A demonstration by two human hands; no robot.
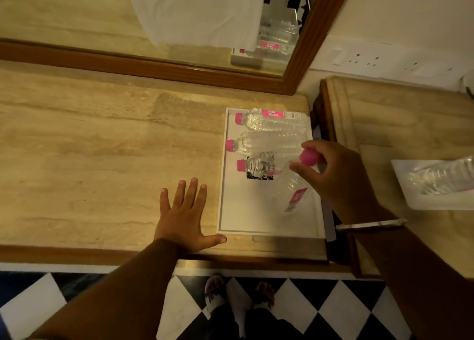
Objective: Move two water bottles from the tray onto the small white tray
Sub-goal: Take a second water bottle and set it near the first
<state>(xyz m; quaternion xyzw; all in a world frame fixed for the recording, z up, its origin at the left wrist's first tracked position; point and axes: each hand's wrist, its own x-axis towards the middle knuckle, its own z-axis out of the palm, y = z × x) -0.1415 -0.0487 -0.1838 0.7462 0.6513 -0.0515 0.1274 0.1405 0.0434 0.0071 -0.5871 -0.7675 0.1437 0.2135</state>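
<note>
A person stands at a marble-topped counter [102,139], the left hand [183,217] resting flat on the stone just beside the near left corner of the large white tray [269,219], fingers spread and gripping nothing. Over the tray's right side, the right hand [338,175] pinches the pink cap of a clear water bottle [291,190], fingers closed around the cap; the held bottle slants down over the tray's bare near half, and whether its base touches the tray cannot be told. A bangle [372,224] circles that wrist.

Beyond the held bottle, three more bottles lie on their sides in the tray's far half, caps pointing left: the nearest one [256,165], a middle one [266,142] and the farthest one [269,120], which shows a pink label. To the right of the large tray, on a separate surface, the small white tray [431,185] already holds one bottle [446,178] lying down.

Judging by this, the job looks about half done: one bottle delivered, the second in hand and not yet carried across. The count stands at five bottles, four with the large tray and one on the small one, and two trays. A wood-framed mirror [179,65] behind the large tray reflects the bottles.
</note>
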